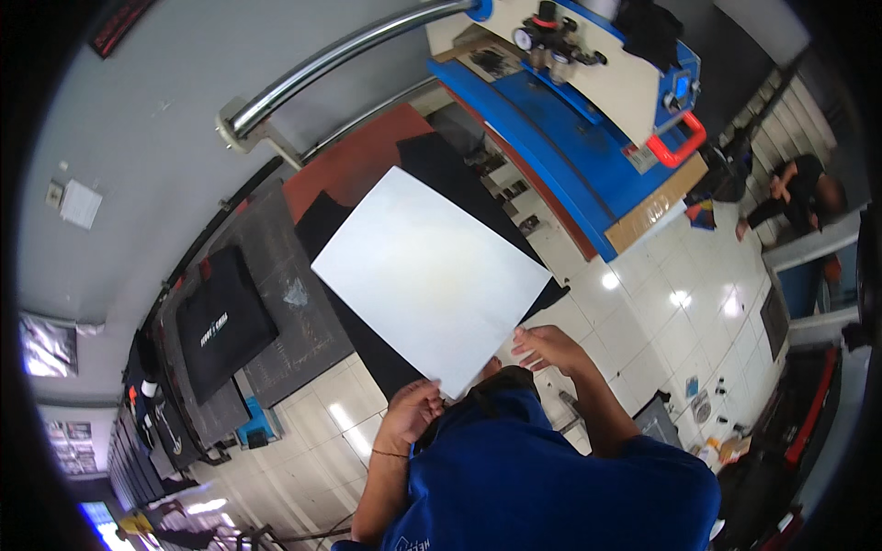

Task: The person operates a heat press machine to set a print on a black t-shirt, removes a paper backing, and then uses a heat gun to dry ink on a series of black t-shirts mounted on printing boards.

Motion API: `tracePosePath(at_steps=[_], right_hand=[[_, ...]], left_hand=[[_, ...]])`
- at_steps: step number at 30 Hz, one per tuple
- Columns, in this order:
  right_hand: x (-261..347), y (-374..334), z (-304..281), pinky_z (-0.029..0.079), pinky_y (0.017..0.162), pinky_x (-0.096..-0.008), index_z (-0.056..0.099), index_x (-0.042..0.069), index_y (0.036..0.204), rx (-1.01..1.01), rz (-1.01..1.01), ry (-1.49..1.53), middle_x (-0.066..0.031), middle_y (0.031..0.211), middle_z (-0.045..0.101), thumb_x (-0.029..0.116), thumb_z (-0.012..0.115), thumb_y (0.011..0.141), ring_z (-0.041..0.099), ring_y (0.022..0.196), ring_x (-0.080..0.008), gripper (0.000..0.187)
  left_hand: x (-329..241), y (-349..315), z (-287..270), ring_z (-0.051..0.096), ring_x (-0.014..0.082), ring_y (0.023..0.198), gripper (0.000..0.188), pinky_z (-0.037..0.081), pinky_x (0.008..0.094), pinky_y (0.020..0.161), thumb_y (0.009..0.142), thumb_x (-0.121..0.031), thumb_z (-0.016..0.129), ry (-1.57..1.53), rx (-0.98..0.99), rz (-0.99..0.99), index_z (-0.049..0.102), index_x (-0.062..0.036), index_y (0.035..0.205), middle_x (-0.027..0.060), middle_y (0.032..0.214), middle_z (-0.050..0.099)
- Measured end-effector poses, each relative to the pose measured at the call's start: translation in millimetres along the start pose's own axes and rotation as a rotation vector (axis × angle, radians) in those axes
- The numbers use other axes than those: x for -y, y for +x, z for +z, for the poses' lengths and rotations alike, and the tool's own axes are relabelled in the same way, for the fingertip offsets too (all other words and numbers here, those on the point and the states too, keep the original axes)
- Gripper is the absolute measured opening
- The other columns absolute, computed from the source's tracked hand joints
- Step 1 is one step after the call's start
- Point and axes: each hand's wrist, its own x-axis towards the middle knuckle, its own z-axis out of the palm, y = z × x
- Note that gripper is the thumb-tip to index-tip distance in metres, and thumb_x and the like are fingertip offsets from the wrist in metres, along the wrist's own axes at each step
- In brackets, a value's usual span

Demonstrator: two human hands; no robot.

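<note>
A white rectangular sheet (427,266) lies over a black garment (367,344), probably a shirt, spread on a red-brown platen (354,170). My left hand (411,415) pinches the sheet at its near left corner. At the same near edge, farther right, my right hand (548,349) has its thumb and fingers at the sheet and seems to grip it lightly. The garment's dark cloth shows past the sheet on several sides.
A blue heat press (560,119) with a red handle (678,140) stands far right of the platen. Left is a dark table (294,303) bearing a folded black garment (225,317). A person (804,193) sits at the far right. White floor tiles (634,312) lie below.
</note>
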Motion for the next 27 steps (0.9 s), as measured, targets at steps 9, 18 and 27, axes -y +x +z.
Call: tracePosePath(at_steps=[9, 18, 27], right_hand=[[-79.9, -48.6, 11.3, 0.055, 0.074, -0.0373, 0.059, 0.001, 0.116, -0.529, -0.274, 0.492, -0.0145, 0.104, 0.068, 0.039, 0.063, 0.092, 0.067, 0.090, -0.0238, 0.045], [-151.4, -46.6, 71.4, 0.051, 0.079, -0.0365, 0.061, 0.007, 0.117, -0.720, -0.286, 0.336, -0.0043, 0.099, 0.063, 0.031, 0.063, 0.092, 0.059, 0.088, -0.0174, 0.034], [-545.9, -298.4, 128.1, 0.047, 0.077, -0.0306, 0.059, 0.000, 0.115, -1.408, -0.171, 0.537, -0.0054, 0.097, 0.062, 0.008, 0.051, 0.094, 0.056, 0.085, -0.0144, 0.024]], left_hand=[[25.9, 12.3, -21.0, 0.051, 0.0060, 0.067, 0.017, 0.044, 0.0222, 0.064, 0.095, -0.027, 0.066, 0.561, 0.367, -0.256, 0.060, -0.0104, 0.093, -0.0041, 0.077, 0.054], [12.8, -23.6, -95.4, 0.053, 0.0053, 0.070, 0.024, 0.045, 0.0201, 0.064, 0.097, -0.031, 0.061, 0.845, 0.448, -0.127, 0.059, -0.0082, 0.090, -0.0031, 0.076, 0.056], [-6.8, 4.8, -238.3, 0.057, 0.0156, 0.090, 0.032, 0.048, 0.0310, 0.074, 0.097, -0.039, 0.058, 0.623, -0.023, 0.209, 0.058, -0.0093, 0.109, 0.0046, 0.104, 0.061]])
